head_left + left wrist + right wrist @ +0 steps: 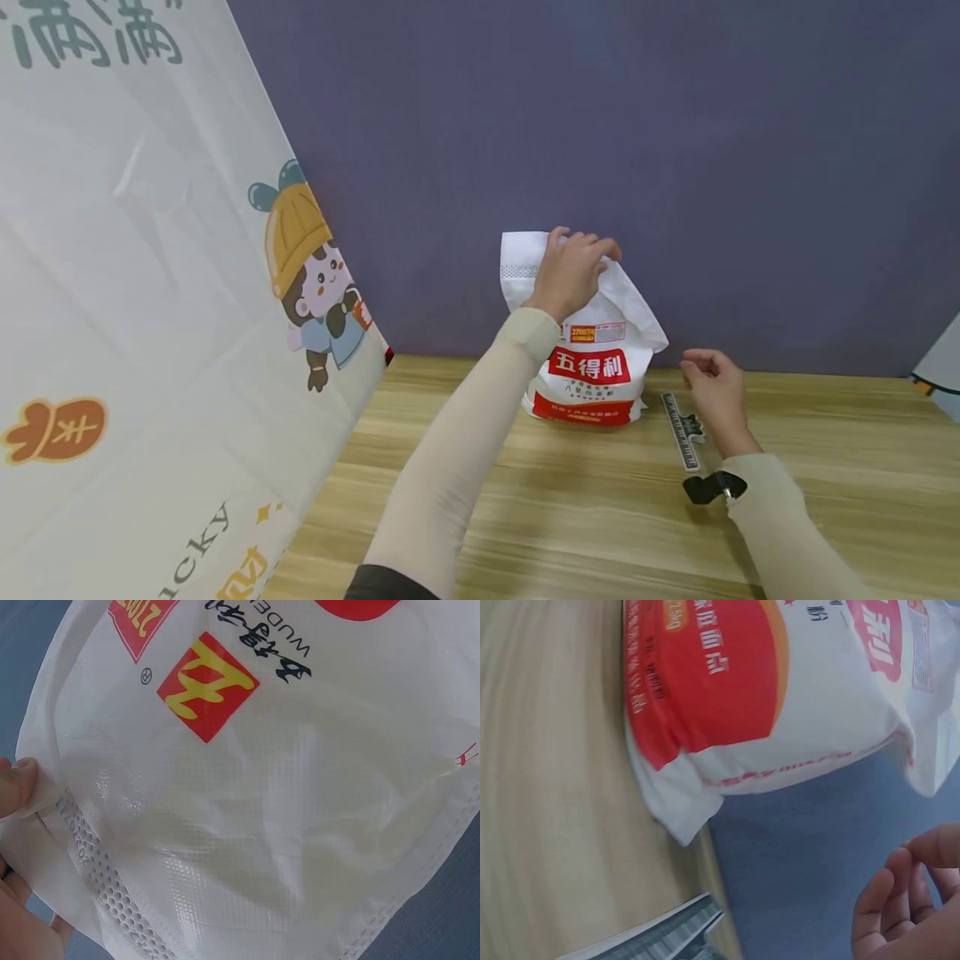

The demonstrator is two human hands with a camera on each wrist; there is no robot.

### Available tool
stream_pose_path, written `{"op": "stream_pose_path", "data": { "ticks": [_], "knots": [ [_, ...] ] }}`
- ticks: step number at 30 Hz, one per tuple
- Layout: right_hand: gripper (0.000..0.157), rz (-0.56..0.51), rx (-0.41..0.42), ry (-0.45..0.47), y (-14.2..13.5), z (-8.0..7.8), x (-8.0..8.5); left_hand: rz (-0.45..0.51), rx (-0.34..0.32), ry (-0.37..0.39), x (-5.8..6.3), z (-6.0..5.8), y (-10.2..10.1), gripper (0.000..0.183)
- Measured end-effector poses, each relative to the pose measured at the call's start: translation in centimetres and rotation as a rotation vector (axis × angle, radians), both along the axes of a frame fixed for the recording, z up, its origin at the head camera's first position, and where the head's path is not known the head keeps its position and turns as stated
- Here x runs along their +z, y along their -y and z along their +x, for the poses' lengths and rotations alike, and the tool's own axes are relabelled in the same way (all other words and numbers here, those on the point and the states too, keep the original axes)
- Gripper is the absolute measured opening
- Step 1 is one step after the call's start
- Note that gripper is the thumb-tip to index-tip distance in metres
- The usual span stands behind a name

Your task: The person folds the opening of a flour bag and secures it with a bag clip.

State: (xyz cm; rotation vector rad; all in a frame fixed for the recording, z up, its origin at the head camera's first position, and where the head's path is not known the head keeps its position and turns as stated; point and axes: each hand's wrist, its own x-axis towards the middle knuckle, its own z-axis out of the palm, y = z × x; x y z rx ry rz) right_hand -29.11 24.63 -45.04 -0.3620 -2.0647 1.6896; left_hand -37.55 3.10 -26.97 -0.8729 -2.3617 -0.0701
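A white and red flour bag (588,367) stands upright on the wooden table, its upper part narrowing to one side. My left hand (572,268) grips the bag's top edge, and in the left wrist view the thumb (16,784) lies on the white fabric beside a dotted band. To the right of the bag, my right hand (716,398) is raised with loosely bent fingers and nothing in it. Just left of that hand lies a flat strip (681,433) with piano-key-like stripes and a small dark figure. The right wrist view shows only part of this strip (660,934).
A dark blue-grey wall panel (600,125) rises behind the bag. On the left hangs a white printed sheet (150,292) with cartoon pictures, reaching down to the wooden table (570,517). Another pale sheet (947,358) shows at the right edge. A black wrist mount (705,487) sits on my right sleeve.
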Motion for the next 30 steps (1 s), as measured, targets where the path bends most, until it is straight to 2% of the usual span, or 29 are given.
{"op": "stream_pose_path", "data": {
  "ticks": [3,7,14,22,26,30],
  "knots": [
    [0.022,-0.035,-0.006,0.045,-0.5,0.8,-1.0,0.003,-0.003,0.0,-0.1,0.0,0.0,0.023],
    [0.026,0.018,-0.018,0.088,-1.3,1.5,-2.2,0.003,-0.006,-0.008,-0.1,0.1,0.0,0.023],
    [0.034,0.3,0.109,0.165,-3.3,2.0,-3.5,0.008,0.005,-0.027,-0.2,0.0,0.0,0.022],
    [0.034,0.525,0.247,0.27,-4.6,2.1,-3.7,0.02,0.005,-0.03,-0.3,0.1,0.1,0.021],
    [0.037,0.611,0.308,0.38,-4.7,2.2,-3.5,0.023,-0.001,-0.033,-0.2,0.2,0.1,0.021],
    [0.041,0.648,0.315,0.444,-4.7,2.2,-3.4,0.019,0.001,-0.038,-0.3,0.2,0.1,0.021]
  ]
}}
